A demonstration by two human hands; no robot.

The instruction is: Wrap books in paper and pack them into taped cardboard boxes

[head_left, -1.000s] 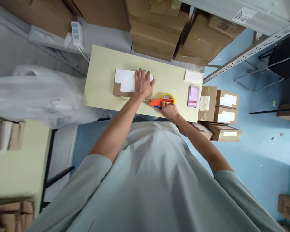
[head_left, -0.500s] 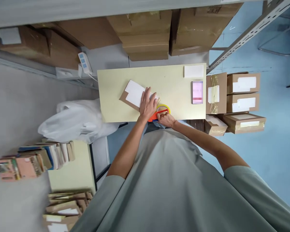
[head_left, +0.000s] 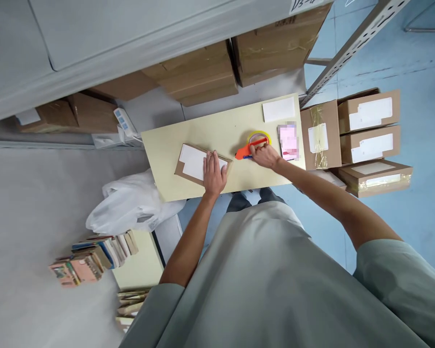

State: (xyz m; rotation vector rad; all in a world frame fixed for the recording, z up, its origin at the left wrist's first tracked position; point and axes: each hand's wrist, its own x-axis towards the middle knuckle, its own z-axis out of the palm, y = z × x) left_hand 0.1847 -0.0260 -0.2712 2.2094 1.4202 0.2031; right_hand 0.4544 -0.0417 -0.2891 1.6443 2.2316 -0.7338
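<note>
Pale tabletop [head_left: 206, 133], box [head_left: 191, 163], tape dispenser [head_left: 243, 151]

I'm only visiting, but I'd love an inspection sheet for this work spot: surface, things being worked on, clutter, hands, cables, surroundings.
Surface: pale yellow table.
Job's things: labelled parcel, set at an angle; orange tape dispenser to its right.
Clutter: white rectangular item; pink item, too blurred to identify.
Hands: left hand rests on the parcel; right hand grips the dispenser.
Cables: white cable by the power strip.
Surroundings: stacked cardboard boxes right; plastic bag and books left.
</note>
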